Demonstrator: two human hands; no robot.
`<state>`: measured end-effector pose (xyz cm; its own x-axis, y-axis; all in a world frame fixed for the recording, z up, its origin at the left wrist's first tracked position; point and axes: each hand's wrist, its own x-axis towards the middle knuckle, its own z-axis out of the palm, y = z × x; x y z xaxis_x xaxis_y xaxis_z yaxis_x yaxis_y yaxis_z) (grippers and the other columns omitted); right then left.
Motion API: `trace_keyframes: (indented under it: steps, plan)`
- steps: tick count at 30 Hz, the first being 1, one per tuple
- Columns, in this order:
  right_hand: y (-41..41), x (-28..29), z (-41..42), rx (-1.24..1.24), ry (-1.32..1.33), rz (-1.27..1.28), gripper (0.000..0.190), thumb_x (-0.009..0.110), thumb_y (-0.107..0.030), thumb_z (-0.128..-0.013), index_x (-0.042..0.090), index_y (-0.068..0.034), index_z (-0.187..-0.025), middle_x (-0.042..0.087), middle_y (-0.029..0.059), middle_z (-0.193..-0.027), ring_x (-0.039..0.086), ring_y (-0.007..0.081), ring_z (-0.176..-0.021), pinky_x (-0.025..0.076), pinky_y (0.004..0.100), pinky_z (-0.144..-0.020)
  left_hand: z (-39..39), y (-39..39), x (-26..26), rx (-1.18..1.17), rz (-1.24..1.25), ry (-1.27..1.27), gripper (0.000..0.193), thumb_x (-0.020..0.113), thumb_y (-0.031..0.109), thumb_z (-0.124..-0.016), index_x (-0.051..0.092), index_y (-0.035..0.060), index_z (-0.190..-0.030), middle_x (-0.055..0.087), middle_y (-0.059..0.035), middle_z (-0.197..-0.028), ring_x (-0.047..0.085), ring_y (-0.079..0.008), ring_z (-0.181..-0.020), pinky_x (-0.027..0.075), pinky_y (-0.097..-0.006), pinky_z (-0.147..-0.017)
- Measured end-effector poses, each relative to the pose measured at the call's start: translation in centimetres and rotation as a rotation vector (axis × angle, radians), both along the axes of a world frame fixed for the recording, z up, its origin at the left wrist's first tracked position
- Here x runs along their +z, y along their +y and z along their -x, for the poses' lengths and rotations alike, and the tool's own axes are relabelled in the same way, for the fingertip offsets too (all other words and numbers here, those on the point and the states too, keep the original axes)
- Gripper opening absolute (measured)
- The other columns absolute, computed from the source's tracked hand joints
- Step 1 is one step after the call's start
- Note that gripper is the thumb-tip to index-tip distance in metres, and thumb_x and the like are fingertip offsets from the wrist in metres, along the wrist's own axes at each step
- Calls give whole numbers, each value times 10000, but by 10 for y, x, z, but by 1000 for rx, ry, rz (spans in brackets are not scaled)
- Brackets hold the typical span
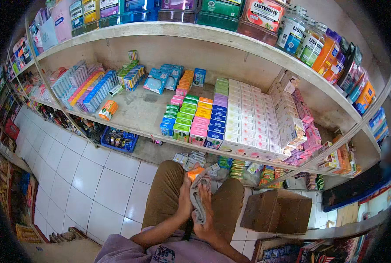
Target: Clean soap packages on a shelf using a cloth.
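Note:
Above my lap, my left hand (184,194) grips a small orange and white pack (194,173), probably soap; its lower part is hidden. A folded grey cloth (199,200) is in my right hand (206,213), and its upper end lies against the pack. In front of me is a shelf board (142,113) with rows of boxed soap. The nearest rows include dark blue Dettol boxes (215,126), pink boxes (200,126), green boxes (185,120) and yellow-orange boxes (204,107). A similar orange pack (108,110) lies by itself near the shelf's front edge.
An open cardboard box (277,212) stands on the tiled floor at my right. Listerine bottles (264,14) line the upper shelf. Stacked white boxes (248,121) fill the right side. A blue basket (118,139) of small packets sits low, left of my knees. Metal posts (55,95) front the shelving.

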<state>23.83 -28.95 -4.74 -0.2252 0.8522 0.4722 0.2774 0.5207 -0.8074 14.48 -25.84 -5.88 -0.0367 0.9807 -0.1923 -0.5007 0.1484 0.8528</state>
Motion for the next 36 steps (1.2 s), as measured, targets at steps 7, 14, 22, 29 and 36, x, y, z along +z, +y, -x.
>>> trace_keyframes:
  steps: [7,14,22,29,36]
  plan:
    - [14,-15,-1,-54,399,436,508,406,-218,-900,304,22,-1336,252,188,-1419,171,325,-1340,109,455,-1075,-9,-13,16,31,-139,248,447,325,302,-962,372,-12,-1276,457,-115,-1232,428,-191,-1137,323,-295,-962]
    - [1,-10,2,22,265,193,496,417,-239,-905,342,43,-1306,282,190,-1403,214,310,-1322,152,404,-1070,-4,-7,7,81,-168,-177,414,452,214,-932,378,18,-1289,453,-81,-1244,457,-145,-1085,368,-273,-922]
    - [-17,-17,15,-63,298,195,410,446,-221,-916,429,47,-1226,499,148,-1206,464,236,-1127,396,316,-905,12,4,21,243,-112,-133,358,480,275,-920,495,7,-1157,577,-64,-1032,547,-132,-918,436,-259,-801]
    - [-1,-12,0,-199,540,642,323,503,-187,-882,502,11,-1137,573,50,-971,538,125,-775,470,256,-661,6,-15,8,99,-111,-76,342,442,282,-938,513,11,-1135,587,-55,-994,555,-97,-865,446,-240,-764]
    - [-33,-7,14,63,365,302,529,428,-215,-887,292,-27,-1363,546,67,-1093,459,87,-699,428,241,-586,20,5,31,264,-164,155,393,350,329,-961,439,39,-1211,549,-80,-1052,522,-114,-939,428,-254,-808]
